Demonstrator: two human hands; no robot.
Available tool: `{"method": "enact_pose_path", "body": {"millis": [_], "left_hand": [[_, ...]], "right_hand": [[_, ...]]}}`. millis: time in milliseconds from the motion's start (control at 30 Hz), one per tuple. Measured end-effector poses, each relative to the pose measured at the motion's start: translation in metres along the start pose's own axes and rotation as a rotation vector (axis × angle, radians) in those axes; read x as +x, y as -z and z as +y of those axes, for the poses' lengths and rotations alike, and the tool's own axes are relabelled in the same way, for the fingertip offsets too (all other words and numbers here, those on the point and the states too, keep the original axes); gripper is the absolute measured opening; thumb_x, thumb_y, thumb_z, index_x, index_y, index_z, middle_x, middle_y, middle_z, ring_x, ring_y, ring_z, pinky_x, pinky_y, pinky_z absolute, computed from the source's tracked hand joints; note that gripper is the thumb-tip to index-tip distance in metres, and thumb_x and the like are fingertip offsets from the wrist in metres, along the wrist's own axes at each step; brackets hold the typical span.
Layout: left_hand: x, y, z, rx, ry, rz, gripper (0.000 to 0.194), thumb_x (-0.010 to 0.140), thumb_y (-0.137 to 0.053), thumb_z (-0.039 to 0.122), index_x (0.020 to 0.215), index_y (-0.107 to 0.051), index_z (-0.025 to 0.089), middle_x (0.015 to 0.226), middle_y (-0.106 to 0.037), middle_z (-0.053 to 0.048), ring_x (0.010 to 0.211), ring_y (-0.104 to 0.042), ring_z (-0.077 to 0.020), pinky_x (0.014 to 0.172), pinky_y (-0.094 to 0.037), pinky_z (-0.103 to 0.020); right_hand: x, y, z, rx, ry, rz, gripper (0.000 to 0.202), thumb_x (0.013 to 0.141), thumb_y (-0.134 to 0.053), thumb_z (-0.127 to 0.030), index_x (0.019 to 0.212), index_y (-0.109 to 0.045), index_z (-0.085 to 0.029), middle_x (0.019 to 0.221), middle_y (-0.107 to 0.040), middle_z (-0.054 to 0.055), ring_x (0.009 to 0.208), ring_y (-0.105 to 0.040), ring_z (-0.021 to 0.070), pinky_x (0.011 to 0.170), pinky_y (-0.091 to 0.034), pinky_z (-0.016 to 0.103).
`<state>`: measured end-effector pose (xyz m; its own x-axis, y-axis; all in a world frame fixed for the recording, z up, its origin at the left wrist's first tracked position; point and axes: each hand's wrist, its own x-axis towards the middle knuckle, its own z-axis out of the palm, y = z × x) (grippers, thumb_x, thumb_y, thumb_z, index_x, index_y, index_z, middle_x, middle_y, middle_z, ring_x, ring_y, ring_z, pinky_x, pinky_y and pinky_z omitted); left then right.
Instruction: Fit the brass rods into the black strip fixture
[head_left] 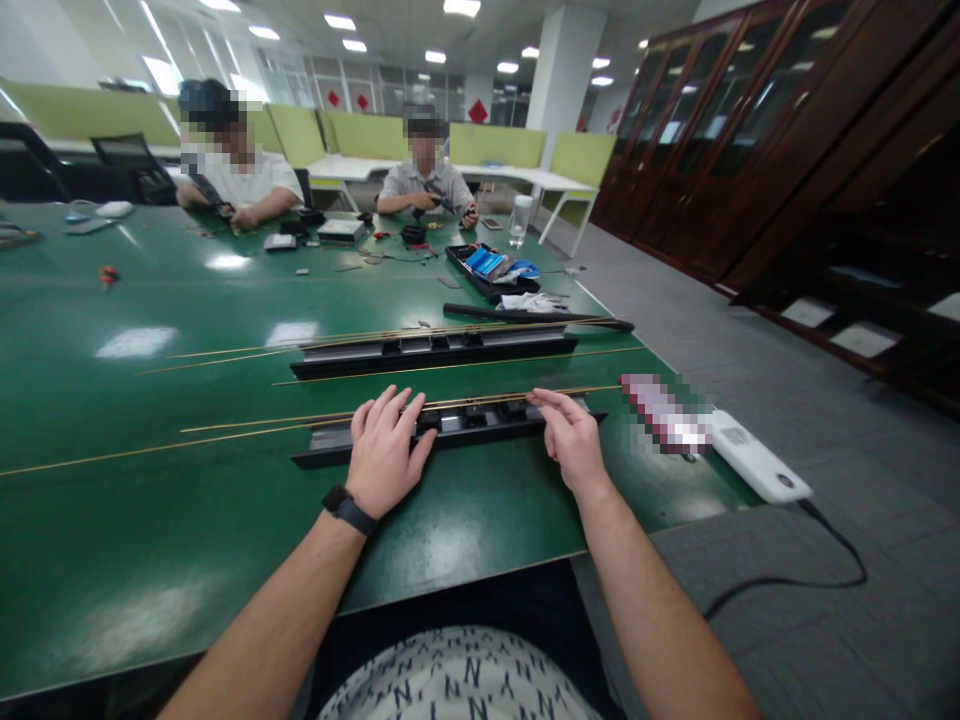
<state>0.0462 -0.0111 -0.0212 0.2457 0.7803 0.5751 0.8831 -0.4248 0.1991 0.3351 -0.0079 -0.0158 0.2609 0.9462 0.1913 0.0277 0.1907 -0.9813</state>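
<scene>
A long black channel (487, 432) with a grey inner face and dark blocks inside lies on the table in front of me. Thin golden rods (270, 433) run along it and stick out well past its left end. My left hand (386, 450) rests across the channel's left part, fingers stretched out and thumb spread against the near side. At the right end, my right hand (574, 435) has its fingertips closed on a thin golden rod (504, 399) along the channel's far edge. The exact contact under those fingertips is partly hidden.
Behind lies a second black channel (435, 352) with more golden rods. Farther back are a black bar (536, 316) and a black tray (487, 275). A phone (664, 412) and a white corded device (757, 458) sit at the right table edge. Two people work across the table.
</scene>
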Motion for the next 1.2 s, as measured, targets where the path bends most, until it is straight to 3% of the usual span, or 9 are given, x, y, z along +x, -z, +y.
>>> {"method": "enact_pose_path", "body": {"millis": [400,833,1200], "left_hand": [[0.0006,0.0007,0.0005,-0.001,0.003,-0.003,0.051,0.104,-0.052,0.043,0.148,-0.058,0.019,0.152,-0.061,-0.016,0.151,-0.045,-0.0348,0.124,-0.028,-0.055],[0.0004,0.0000,-0.0004,0.003,-0.011,0.003,0.051,0.103,-0.053,0.042,0.148,-0.058,0.018,0.152,-0.060,-0.017,0.151,-0.045,-0.0351,0.125,-0.030,-0.055],[-0.0003,-0.0013,-0.0009,0.004,-0.011,0.013,0.050,0.103,-0.053,0.042,0.148,-0.058,0.020,0.152,-0.060,-0.016,0.152,-0.044,-0.0350,0.125,-0.029,-0.055]], "right_hand": [[-0.0002,-0.0003,0.0025,-0.004,-0.013,-0.059,0.043,0.086,-0.071,-0.042,0.122,-0.076,-0.019,0.126,-0.077,0.014,0.038,-0.043,0.0024,0.032,-0.028,0.022],[0.0012,-0.0002,0.0026,-0.018,-0.010,0.050,0.043,0.086,-0.069,-0.042,0.119,-0.077,-0.015,0.112,-0.081,0.014,0.037,-0.043,0.0039,0.032,-0.027,0.022],[0.0048,0.0018,0.0074,-0.002,-0.014,0.169,0.044,0.085,-0.070,-0.043,0.117,-0.079,-0.015,0.111,-0.081,0.014,0.036,-0.043,0.0040,0.032,-0.026,0.022]]}}
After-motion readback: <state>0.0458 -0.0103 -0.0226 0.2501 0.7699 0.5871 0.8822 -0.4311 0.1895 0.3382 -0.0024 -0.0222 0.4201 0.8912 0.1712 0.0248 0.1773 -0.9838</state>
